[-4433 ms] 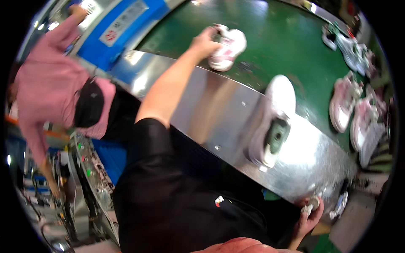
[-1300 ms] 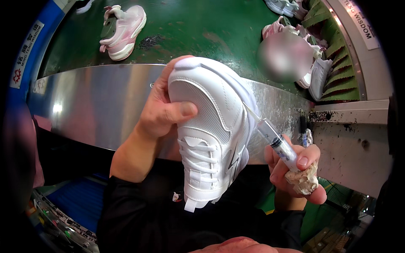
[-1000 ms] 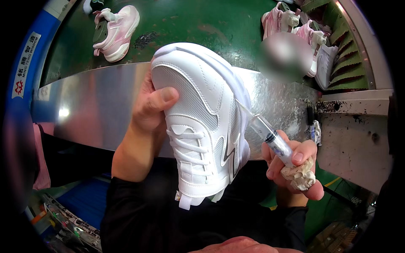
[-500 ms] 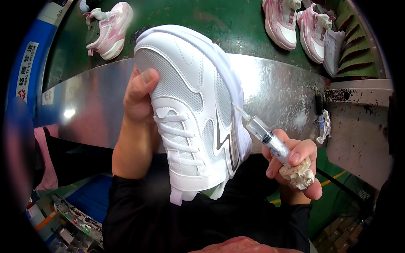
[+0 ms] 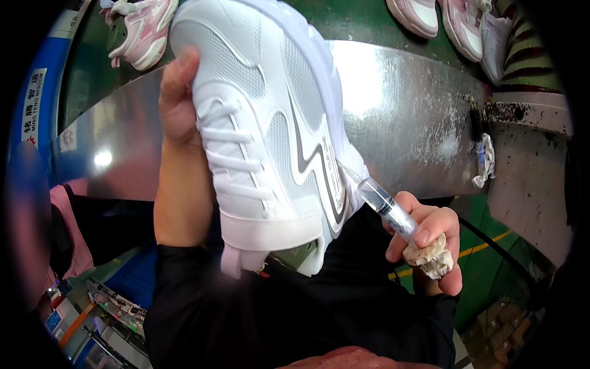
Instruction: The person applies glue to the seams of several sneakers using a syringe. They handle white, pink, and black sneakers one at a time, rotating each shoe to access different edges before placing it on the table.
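My left hand (image 5: 178, 98) grips a white mesh sneaker (image 5: 270, 135) with a grey curved side stripe, holding it close in front of me with its toe pointing away and its heel tab low. My right hand (image 5: 430, 237) is closed around a clear syringe (image 5: 387, 206) and a crumpled off-white rag (image 5: 433, 261). The syringe's thin tip touches the sneaker's side near the heel.
A shiny metal counter (image 5: 405, 104) runs across behind the sneaker, with white smears and a small rag (image 5: 485, 160) near its right end. Pink and white sneakers (image 5: 138, 27) lie on the green belt (image 5: 356, 18) beyond. A person in pink (image 5: 67, 209) stands at the left.
The white sneaker has been lifted closer and turned so its side faces me. My right hand has brought the syringe tip against the side near the heel.
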The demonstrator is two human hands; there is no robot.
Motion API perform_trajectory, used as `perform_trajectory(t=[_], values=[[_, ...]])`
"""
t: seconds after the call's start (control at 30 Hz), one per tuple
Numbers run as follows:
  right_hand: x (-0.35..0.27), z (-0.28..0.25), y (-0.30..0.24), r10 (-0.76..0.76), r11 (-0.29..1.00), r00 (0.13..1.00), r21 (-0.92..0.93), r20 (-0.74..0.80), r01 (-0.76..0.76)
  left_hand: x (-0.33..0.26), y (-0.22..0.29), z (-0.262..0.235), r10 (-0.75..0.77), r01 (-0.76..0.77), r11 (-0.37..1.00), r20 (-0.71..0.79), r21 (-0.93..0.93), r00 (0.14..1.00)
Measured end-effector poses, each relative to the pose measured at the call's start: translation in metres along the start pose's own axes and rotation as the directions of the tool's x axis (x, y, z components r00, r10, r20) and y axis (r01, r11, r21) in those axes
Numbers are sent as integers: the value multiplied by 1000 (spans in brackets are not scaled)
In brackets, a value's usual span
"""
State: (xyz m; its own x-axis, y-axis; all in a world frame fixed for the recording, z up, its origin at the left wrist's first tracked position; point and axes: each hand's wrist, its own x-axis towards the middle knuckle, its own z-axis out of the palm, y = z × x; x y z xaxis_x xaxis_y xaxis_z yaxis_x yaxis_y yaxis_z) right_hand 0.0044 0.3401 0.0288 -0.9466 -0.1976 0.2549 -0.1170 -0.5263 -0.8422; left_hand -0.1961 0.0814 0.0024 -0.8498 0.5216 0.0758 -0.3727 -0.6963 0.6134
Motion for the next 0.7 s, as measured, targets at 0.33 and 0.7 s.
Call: perform_trajectory(t=[0.33,0.7], values=[[-41,2,10,-7,1000,997,10,-77,8,6,-8,0,-74,63,993,-108,-100,991],[-55,-2,20,-49,997,996,60,-71,53,6,7,-6,-272,272,945,24,-184,962]])
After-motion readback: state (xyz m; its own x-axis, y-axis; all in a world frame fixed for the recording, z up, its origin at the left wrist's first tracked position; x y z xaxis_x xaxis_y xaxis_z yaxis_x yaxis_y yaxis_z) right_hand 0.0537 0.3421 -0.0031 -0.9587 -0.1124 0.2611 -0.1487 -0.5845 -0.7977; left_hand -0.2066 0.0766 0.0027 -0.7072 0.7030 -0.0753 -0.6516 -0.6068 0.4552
